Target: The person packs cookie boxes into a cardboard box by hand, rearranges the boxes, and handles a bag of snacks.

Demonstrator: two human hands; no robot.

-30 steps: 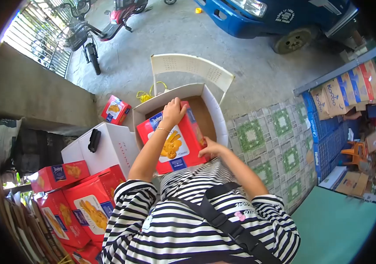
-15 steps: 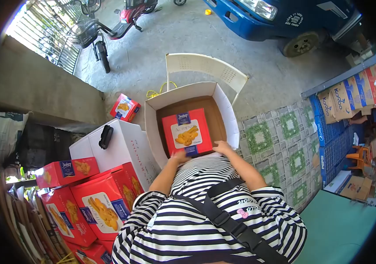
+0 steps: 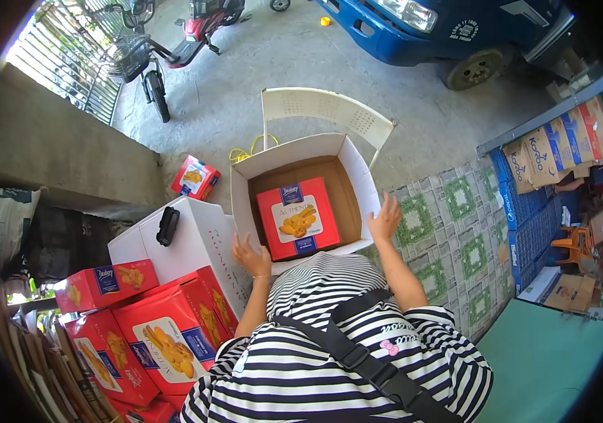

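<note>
Red "Authentic" cookie box (image 3: 319, 224) inside open-topped white carton (image 3: 360, 185); left hand (image 3: 251, 256), right hand (image 3: 385, 220) hold nothing, fingers spread, at carton's opposite sides.

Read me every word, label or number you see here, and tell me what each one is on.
"AUTHENT", ending unclear: middle red box; also the big red box at lower left.
"PEPSI", sideways: blue crates.
"Ko", rest unclear: brown packs.
Too small or blurred: the red boxes' brand script, and lettering on the white box, the shirt and the blue truck.
No numbers readable.
</note>
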